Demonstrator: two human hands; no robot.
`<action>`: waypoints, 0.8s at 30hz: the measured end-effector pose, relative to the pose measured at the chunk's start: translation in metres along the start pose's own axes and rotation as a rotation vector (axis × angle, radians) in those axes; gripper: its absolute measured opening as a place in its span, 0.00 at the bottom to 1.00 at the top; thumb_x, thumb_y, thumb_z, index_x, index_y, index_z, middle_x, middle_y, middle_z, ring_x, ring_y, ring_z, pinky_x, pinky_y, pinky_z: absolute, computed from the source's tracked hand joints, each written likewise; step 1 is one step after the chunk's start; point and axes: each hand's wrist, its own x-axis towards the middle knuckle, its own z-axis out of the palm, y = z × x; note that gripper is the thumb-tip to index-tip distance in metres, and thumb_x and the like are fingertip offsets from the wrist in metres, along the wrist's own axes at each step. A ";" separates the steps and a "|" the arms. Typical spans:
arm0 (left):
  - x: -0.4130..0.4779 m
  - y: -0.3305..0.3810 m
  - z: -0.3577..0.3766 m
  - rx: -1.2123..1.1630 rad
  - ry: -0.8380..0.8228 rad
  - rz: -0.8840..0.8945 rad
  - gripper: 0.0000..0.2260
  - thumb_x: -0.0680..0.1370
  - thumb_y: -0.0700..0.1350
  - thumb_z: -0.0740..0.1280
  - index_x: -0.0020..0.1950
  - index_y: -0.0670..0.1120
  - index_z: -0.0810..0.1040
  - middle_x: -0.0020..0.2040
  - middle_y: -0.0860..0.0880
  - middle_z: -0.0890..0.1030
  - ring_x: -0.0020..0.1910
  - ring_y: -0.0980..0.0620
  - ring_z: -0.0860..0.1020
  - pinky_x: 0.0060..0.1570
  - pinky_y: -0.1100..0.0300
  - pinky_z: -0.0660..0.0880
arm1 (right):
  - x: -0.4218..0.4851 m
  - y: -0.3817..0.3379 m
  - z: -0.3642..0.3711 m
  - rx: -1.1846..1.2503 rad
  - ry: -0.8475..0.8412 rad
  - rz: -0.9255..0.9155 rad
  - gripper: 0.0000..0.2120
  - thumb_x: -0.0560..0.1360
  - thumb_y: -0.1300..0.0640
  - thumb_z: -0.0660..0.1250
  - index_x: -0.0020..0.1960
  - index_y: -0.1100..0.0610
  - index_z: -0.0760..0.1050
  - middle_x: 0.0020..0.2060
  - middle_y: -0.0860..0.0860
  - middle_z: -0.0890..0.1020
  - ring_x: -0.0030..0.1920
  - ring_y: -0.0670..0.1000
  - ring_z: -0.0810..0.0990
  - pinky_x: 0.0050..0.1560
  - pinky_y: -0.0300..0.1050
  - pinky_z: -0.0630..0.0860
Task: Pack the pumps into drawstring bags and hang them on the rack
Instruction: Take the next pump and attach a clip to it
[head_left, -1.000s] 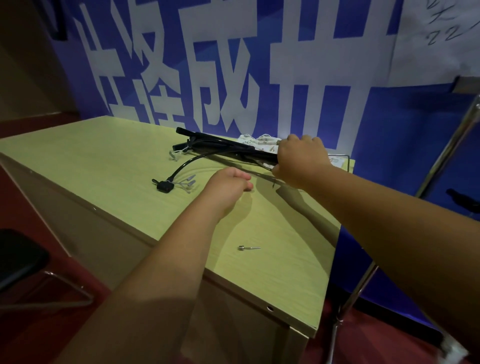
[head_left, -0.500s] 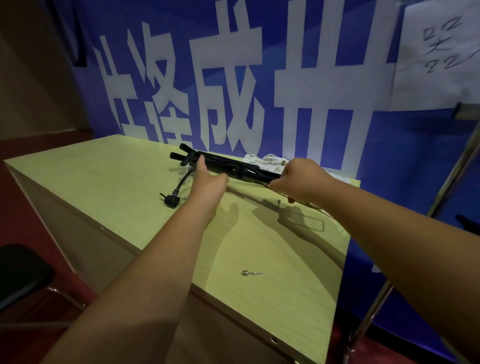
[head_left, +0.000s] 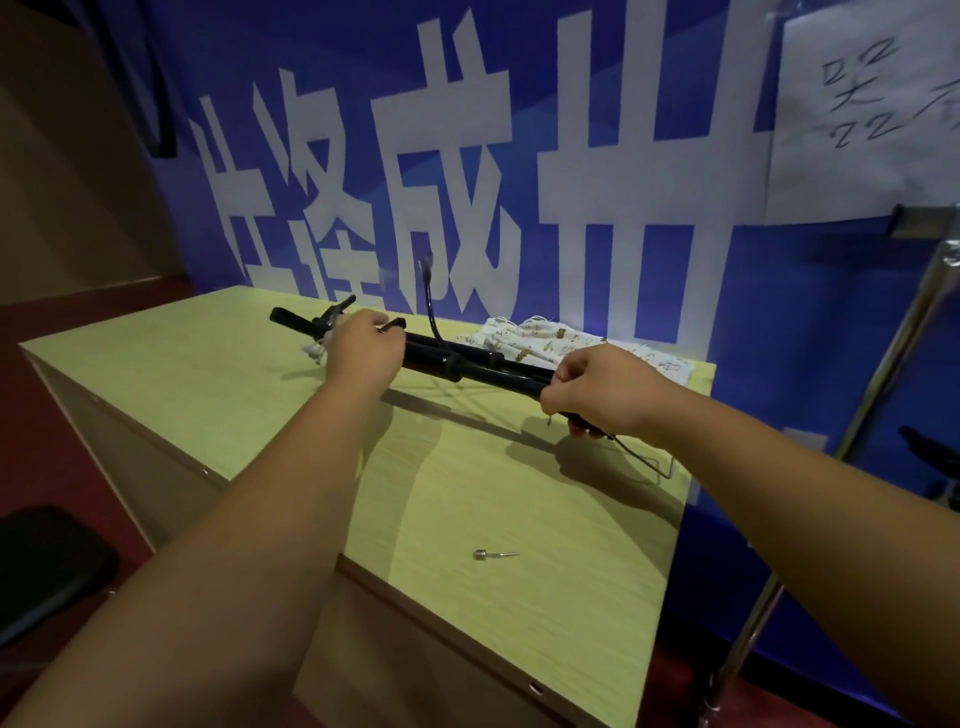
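Black and slim, the pumps are bundled side by side and held slanting above the far part of the pale wood counter. Their shadow on the top suggests they are lifted clear of it. The left hand has its fingers curled round the handle end, and the right hand has its fingers clamped on the foot end, where a wire stand trails down to the surface. A hose sticks up from the middle of the bundle. The drawstring bags, printed cloth, lie flat in a heap just behind the pumps against the blue banner, and none looks opened or filled. The rack shows only as a chrome pole off the counter's right edge, with no bag hanging on the part in view. A small metal needle lies loose near the front edge. By this showing the task is barely begun. The pumps are gathered in hand, while bagging, drawing the strings and hanging all remain.
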 end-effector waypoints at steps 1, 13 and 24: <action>-0.001 -0.003 0.000 -0.038 0.103 -0.042 0.19 0.81 0.47 0.68 0.72 0.45 0.77 0.71 0.43 0.74 0.66 0.40 0.77 0.62 0.44 0.78 | -0.002 0.000 0.000 0.024 0.000 -0.003 0.08 0.79 0.52 0.75 0.52 0.56 0.83 0.40 0.55 0.88 0.37 0.50 0.86 0.45 0.49 0.86; -0.057 0.045 -0.001 -1.557 -0.479 -0.655 0.35 0.78 0.65 0.71 0.76 0.48 0.63 0.68 0.29 0.72 0.62 0.25 0.80 0.60 0.38 0.82 | -0.041 -0.029 -0.014 0.435 -0.007 -0.047 0.08 0.80 0.56 0.74 0.54 0.61 0.84 0.47 0.59 0.88 0.38 0.53 0.87 0.40 0.47 0.83; -0.079 0.121 -0.041 -1.618 -0.442 -0.266 0.17 0.89 0.48 0.60 0.71 0.39 0.75 0.67 0.38 0.81 0.64 0.42 0.83 0.57 0.43 0.84 | -0.107 -0.019 -0.041 0.703 -0.020 -0.059 0.09 0.84 0.59 0.68 0.59 0.64 0.80 0.53 0.59 0.89 0.44 0.60 0.87 0.48 0.57 0.83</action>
